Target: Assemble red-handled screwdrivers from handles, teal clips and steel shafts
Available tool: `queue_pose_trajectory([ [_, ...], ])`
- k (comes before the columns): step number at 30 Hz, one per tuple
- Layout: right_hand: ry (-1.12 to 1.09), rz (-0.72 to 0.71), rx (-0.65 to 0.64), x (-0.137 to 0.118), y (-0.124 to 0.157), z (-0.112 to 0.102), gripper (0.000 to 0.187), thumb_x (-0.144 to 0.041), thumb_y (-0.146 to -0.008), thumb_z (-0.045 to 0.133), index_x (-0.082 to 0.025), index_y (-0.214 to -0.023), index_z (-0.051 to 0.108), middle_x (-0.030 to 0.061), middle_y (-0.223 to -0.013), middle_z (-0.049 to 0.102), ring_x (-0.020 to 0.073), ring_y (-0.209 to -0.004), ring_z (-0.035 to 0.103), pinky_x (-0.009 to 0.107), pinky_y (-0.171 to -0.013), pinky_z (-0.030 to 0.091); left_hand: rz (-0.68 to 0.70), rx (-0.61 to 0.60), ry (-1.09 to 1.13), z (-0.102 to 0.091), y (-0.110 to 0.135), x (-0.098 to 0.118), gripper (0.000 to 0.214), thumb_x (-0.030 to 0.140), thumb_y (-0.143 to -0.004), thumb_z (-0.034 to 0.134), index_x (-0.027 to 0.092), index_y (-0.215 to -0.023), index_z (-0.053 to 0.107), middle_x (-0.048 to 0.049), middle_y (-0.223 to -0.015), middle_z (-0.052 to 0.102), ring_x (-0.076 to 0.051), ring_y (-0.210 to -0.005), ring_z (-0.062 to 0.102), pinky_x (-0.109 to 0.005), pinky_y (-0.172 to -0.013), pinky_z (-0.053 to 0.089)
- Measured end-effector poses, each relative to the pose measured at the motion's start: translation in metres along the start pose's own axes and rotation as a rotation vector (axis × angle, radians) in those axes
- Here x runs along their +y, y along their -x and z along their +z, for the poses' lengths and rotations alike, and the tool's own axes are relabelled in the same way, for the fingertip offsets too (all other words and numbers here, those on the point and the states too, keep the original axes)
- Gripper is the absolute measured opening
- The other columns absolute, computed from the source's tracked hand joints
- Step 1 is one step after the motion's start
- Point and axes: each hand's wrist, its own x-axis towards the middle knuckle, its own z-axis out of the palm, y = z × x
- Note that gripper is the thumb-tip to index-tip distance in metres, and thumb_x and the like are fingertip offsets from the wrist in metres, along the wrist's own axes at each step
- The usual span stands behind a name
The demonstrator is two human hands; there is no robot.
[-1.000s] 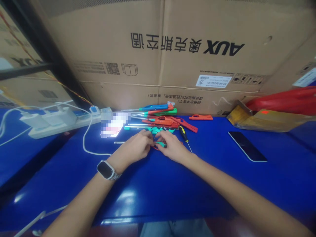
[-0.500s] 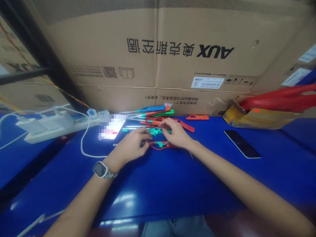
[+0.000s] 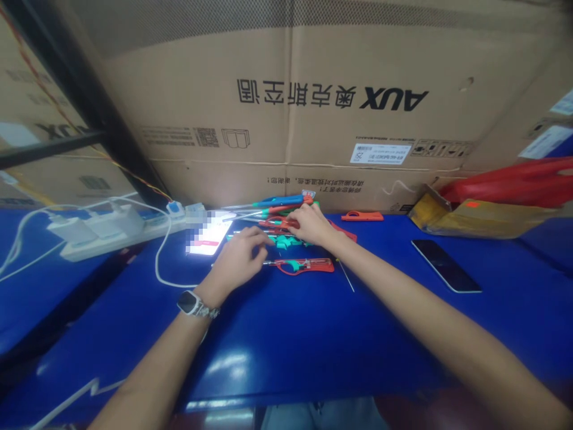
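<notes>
My left hand (image 3: 239,258), with a watch on its wrist, rests on the blue table (image 3: 313,334) with fingers curled, its fingertips by the metal end of a red lighter body with a green trigger (image 3: 304,266). What the fingers pinch, if anything, is hidden. My right hand (image 3: 310,224) reaches further back into a pile of red, green and blue long-nosed lighters (image 3: 282,212), fingers bent over a red piece there. A thin screwdriver (image 3: 345,276) lies just right of the red lighter body.
A lit phone (image 3: 208,235) lies left of the pile, its cable running to a white power strip (image 3: 102,230). A dark phone (image 3: 445,264) lies at the right. A loose red part (image 3: 362,215) and a big cardboard box (image 3: 313,107) stand behind.
My right hand has left the red lighter body and moved back into the pile. The red body now lies uncovered on the table. My left hand stays near its metal end.
</notes>
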Motion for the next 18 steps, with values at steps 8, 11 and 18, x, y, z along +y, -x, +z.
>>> queue_pose_trajectory([
  [8, -0.137, -0.098, 0.083, 0.002, 0.019, -0.015, 0.019, -0.022, -0.091, 0.062, -0.02, -0.107, 0.071, 0.0079, -0.104, 0.076, 0.0255, -0.097, 0.066, 0.047, -0.096, 0.037, 0.013, 0.158, -0.051, 0.0, 0.0, -0.005, 0.025, 0.02, -0.093, 0.053, 0.019, -0.115, 0.065, -0.0085, -0.112, 0.062, -0.025, -0.108, 0.058, -0.042, -0.096, 0.048],
  [11, -0.386, -0.095, 0.148, 0.0, 0.042, -0.025, 0.029, -0.025, -0.087, 0.067, -0.021, -0.116, 0.071, 0.0077, -0.11, 0.076, 0.0256, -0.101, 0.069, 0.048, -0.097, 0.044, 0.087, 0.231, -0.093, -0.004, -0.001, 0.002, 0.038, 0.022, -0.092, 0.059, 0.021, -0.13, 0.056, -0.0103, -0.127, 0.058, -0.026, -0.12, 0.052, -0.045, -0.104, 0.044],
  [18, -1.029, 0.155, 0.092, -0.008, 0.095, -0.036, 0.03, -0.038, -0.089, 0.065, -0.023, -0.113, 0.073, 0.0048, -0.107, 0.077, 0.0239, -0.093, 0.073, 0.044, -0.083, 0.06, 0.218, 0.052, 0.045, -0.005, -0.004, 0.025, 0.022, 0.029, -0.097, 0.059, 0.02, -0.114, 0.069, -0.0072, -0.106, 0.073, -0.022, -0.096, 0.066, -0.037, -0.085, 0.051],
])
